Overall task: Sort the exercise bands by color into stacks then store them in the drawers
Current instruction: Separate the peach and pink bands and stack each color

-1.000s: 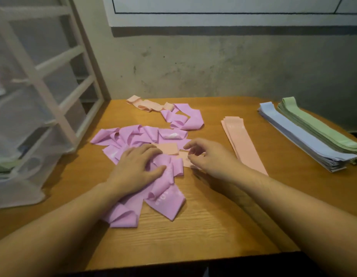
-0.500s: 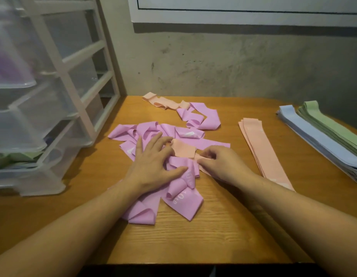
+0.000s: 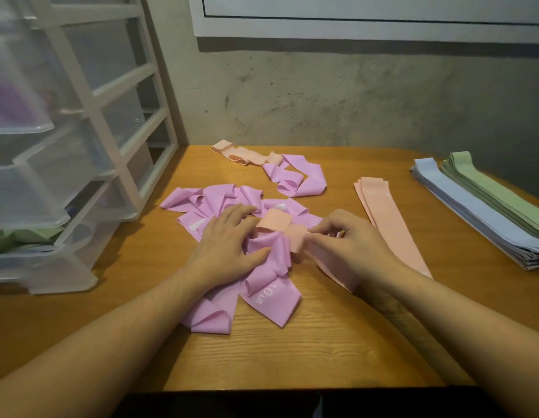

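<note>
A wooden table (image 3: pixel 292 351) stands against a rough grey wall, with a clear drawer unit (image 3: pixel 51 206) at far left, its lowest drawer already holding green bands. Moving right, the left hand (image 3: pixel 226 251) presses flat, fingers spread, on the tangled pink pile (image 3: pixel 262 285), while the right hand (image 3: pixel 349 248) pinches a peach band (image 3: pixel 280 227) caught in it; beyond lie the peach stack (image 3: pixel 382 212), then blue (image 3: pixel 461 212) and green (image 3: pixel 497 191) stacks. Sorting seems midway: next the peach band likely needs drawing free and laying on its stack, and another peach band (image 3: pixel 241 153) waits at the back.
</note>
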The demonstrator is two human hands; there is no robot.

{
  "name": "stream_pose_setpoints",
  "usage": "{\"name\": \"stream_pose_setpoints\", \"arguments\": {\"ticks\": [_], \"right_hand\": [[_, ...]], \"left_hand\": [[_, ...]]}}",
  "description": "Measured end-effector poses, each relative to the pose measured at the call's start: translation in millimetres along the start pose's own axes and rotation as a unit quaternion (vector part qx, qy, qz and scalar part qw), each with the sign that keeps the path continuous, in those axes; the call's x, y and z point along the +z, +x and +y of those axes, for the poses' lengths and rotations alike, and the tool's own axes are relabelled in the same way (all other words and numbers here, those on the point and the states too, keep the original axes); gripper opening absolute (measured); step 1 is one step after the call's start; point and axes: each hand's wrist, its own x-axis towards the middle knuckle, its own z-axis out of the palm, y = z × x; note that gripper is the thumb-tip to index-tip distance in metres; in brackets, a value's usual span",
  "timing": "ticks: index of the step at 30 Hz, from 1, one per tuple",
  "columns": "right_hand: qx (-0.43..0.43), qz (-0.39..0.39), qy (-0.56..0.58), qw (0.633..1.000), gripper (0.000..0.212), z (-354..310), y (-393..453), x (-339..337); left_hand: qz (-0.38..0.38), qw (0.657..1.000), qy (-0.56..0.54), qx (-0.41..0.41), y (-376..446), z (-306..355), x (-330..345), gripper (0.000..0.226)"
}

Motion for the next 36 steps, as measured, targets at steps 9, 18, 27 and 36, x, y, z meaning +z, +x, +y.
{"name": "stream_pose_setpoints", "arguments": {"ticks": [9, 18, 27, 36], "right_hand": [[0.178, 0.071, 0.288, 0.938, 0.015, -22, 5, 2], [0.296, 0.048, 0.329, 0.895, 0.011, -32, 22, 16], [0.361, 0.000, 0.374, 0.854, 0.015, -49, 11, 9], [0.263, 0.025, 0.392, 0.881, 0.024, -54, 1, -20]], "left_hand": [[-0.003, 1.000, -0.002, 0.010, -2, -1, 1, 0.030], [-0.053, 0.998, -0.028, 0.024, -5, 5, -6, 0.054], [-0.062, 0.997, 0.023, 0.046, -5, 10, -8, 0.046], [-0.025, 0.997, 0.009, 0.074, -7, 15, -13, 0.048]]}}
